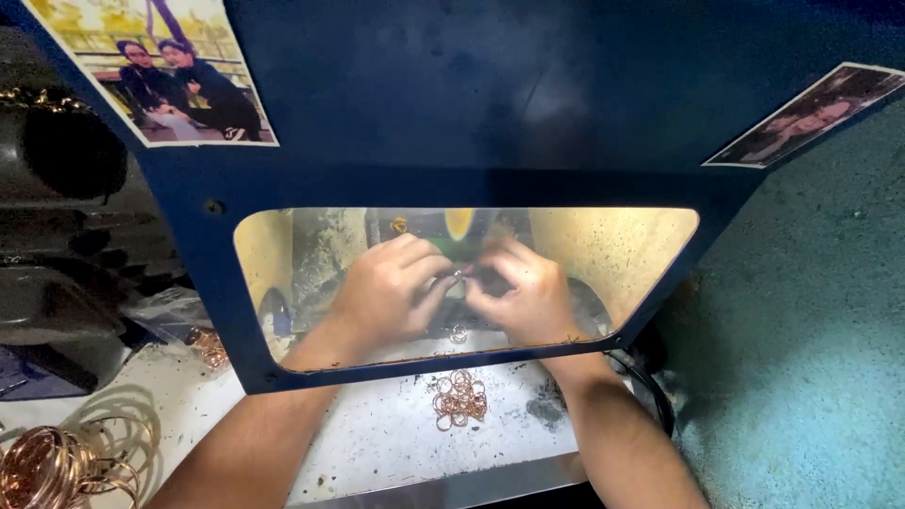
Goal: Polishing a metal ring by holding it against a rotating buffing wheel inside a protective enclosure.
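Behind a blue hood's window point(283, 245), mid-frame: left hand point(382, 292) and right hand point(528, 297) pressed together, both pinching a small ring point(458, 276). Lower centre, on the white bench point(377, 443): heap of copper rings point(459, 399). Lower left: wire coils point(57, 462).

Both hands — the left hand point(391, 287) and the right hand point(523, 292) — pinch together inside a tight blue box point(452, 113). Its roof sits close above them, walls close on both sides. Below the pinch lies a pile of copper rings point(459, 398) — bare tabletop point(377, 438) around it.
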